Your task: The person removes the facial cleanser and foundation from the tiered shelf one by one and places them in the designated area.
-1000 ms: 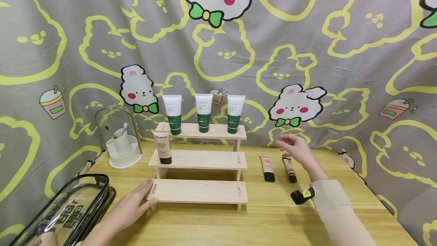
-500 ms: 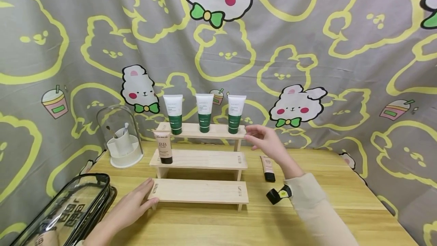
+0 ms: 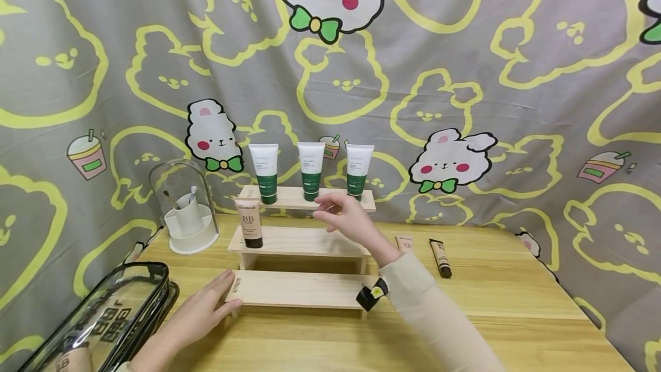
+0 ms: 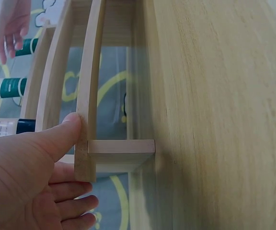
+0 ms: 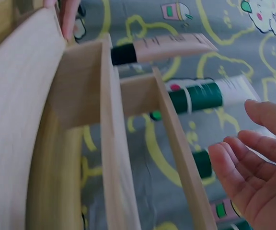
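A three-tier wooden display stand (image 3: 304, 289) is on the table. My left hand (image 3: 198, 312) holds the left end of its lowest tier, thumb at the front edge, fingers around the end. My right hand (image 3: 346, 220) hovers before the top tier with loosely curved fingers, holding nothing. White-and-green squeeze tubes stand on that tier: left (image 3: 264, 174), middle (image 3: 311, 171), right (image 3: 358, 168), the last partly behind the right hand. A beige BB cream tube (image 3: 249, 223) stands at the middle tier's left. In the right wrist view, the right hand (image 5: 260, 167) is beside the tubes.
Right of the stand lie a pink BB cream tube (image 3: 404, 243), partly hidden by the right arm, and a slim beige-and-black tube (image 3: 440, 258). A clear zip bag (image 3: 111, 314) lies front left. Behind it stands a white brush holder (image 3: 190, 225). A patterned curtain (image 3: 465, 96) hangs behind.
My right hand has moved left from above the lying tubes, past the top tier's right end, to before the middle and right tubes. My left hand stays at the stand.
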`<move>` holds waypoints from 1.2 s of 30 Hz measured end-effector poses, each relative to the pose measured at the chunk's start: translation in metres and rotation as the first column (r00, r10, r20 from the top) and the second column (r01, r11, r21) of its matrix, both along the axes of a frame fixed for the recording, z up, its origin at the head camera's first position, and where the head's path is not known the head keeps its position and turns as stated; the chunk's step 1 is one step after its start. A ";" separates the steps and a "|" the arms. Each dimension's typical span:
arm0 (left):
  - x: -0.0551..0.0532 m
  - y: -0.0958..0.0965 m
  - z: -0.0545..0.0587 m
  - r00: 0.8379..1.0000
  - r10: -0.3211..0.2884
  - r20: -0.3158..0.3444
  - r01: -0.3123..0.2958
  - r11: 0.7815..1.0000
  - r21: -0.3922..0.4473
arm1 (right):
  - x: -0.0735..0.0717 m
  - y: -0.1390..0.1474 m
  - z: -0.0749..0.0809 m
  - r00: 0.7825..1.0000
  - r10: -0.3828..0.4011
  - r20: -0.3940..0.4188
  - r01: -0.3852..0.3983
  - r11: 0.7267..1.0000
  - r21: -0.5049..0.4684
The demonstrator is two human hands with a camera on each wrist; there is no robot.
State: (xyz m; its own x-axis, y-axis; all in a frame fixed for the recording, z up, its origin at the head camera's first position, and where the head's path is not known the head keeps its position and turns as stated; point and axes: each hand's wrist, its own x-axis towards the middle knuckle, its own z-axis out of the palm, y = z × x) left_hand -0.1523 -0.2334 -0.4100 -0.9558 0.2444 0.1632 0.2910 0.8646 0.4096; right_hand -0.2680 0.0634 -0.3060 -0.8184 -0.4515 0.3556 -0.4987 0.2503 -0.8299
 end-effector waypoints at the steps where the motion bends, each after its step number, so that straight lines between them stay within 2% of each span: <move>1: 0.000 0.000 0.000 1.000 0.000 0.000 0.000 1.000 0.000 | 0.000 -0.006 -0.001 1.000 0.005 0.003 -0.005 1.000 0.000; 9: 0.000 0.000 0.000 1.000 0.003 -0.001 -0.003 1.000 -0.002 | 0.004 -0.049 -0.015 0.999 0.048 0.014 -0.048 0.999 0.012; 15: -0.001 0.000 0.000 1.000 -0.001 -0.008 0.001 1.000 0.001 | 0.010 -0.076 -0.031 0.993 0.034 0.109 -0.035 0.999 0.008; 19: -0.001 0.000 -0.001 0.999 -0.008 -0.035 0.008 1.000 0.004 | 0.012 -0.089 -0.036 0.990 0.029 0.138 -0.026 0.999 -0.020; 25: 0.000 0.000 -0.002 0.998 -0.016 -0.064 0.016 1.000 0.001 | 0.012 -0.105 -0.040 0.994 -0.004 0.112 0.007 1.000 -0.027; 36: -0.001 -0.001 -0.002 0.999 -0.016 -0.051 0.016 1.000 -0.001 | 0.015 -0.117 -0.041 0.996 -0.074 0.050 0.077 0.996 -0.055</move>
